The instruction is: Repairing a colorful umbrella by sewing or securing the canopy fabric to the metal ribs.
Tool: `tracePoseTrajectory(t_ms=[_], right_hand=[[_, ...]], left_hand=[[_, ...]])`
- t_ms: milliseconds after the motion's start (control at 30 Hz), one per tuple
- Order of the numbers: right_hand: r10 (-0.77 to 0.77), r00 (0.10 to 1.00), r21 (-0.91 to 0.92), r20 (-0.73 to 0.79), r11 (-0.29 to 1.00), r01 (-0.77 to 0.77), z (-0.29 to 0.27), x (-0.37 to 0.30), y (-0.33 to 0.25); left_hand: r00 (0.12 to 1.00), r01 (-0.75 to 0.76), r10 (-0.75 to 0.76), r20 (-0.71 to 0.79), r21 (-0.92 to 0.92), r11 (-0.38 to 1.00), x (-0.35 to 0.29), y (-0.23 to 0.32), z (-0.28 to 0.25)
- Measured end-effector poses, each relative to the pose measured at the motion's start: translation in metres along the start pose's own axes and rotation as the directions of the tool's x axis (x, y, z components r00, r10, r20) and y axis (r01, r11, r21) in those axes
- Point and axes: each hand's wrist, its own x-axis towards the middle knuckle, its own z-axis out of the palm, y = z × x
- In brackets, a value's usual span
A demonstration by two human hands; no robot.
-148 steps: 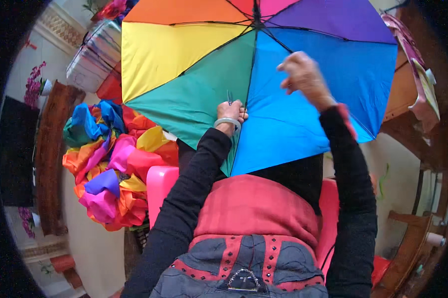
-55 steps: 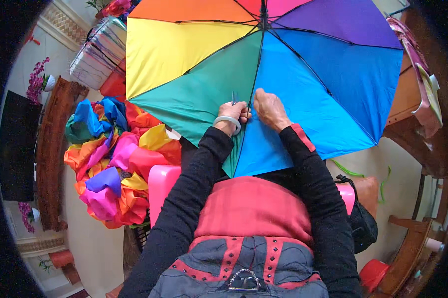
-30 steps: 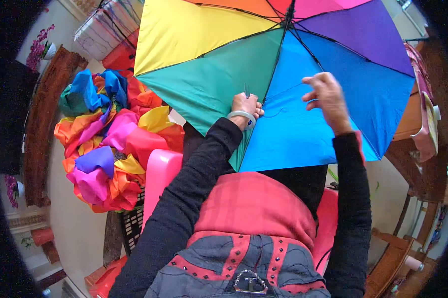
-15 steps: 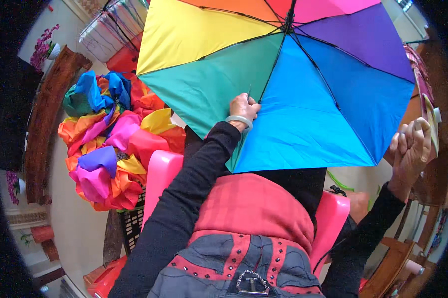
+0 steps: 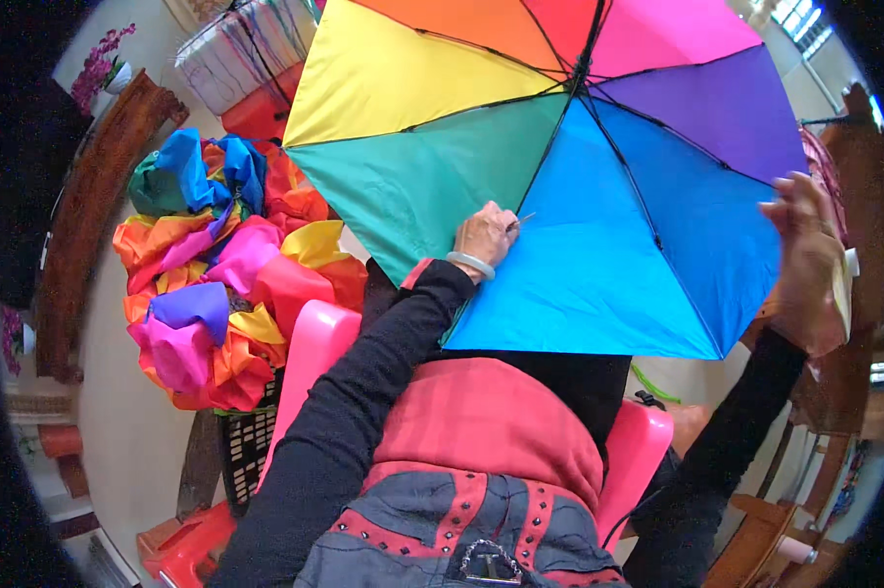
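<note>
An opened rainbow umbrella (image 5: 598, 235) spreads across my front with its underside toward me, showing black ribs and a dark shaft. My left hand (image 5: 488, 238), a pale bangle at its wrist, is closed on the umbrella along the rib between the green and blue panels. Out of its fingertips pokes a thin, needle-like sliver (image 5: 527, 217). To the right, beside the blue panels' outer edge, my right hand (image 5: 804, 269) is raised with its fingers stretched upward, slightly blurred. I see nothing in it.
At the left, a heap of crumpled multicoloured cloth (image 5: 216, 274) sits over a black plastic basket (image 5: 248, 451). Pink chair arms (image 5: 310, 377) flank my lap. A red stool (image 5: 182, 544) stands at the lower left, and dark wooden furniture (image 5: 89, 235) lines the far left.
The umbrella's hub has shifted slightly down in view. My right hand has gone from curled fingers to stretched ones. The sliver at my left fingertips now points right instead of up.
</note>
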Motion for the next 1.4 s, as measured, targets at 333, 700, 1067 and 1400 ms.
tracePoseTrajectory(t_ms=[333, 700, 1067, 1400], right_hand=[[0.054, 0.587, -0.222, 0.808, 0.950, 0.219, 0.167, -0.111, 0.129], [0.482, 0.532, 0.064, 0.696, 0.697, -0.714, 0.192, -0.097, 0.155], [0.452, 0.880, 0.202, 0.147, 0.857, -0.474, 0.084, -0.016, 0.186], [0.085, 0.641, -0.422, 0.763, 0.816, 0.395, 0.201, -0.113, 0.160]], left_hand=[[0.756, 0.491, -0.579, 0.306, -0.849, 0.193, 0.007, 0.011, -0.026], [0.833, 0.452, -0.549, 0.076, -0.666, 0.593, 0.006, 0.001, -0.010], [0.834, 0.529, -0.502, 0.228, -0.586, 0.614, 0.009, 0.008, -0.014], [0.859, 0.496, -0.477, 0.185, -0.531, 0.687, 0.010, 0.013, -0.012]])
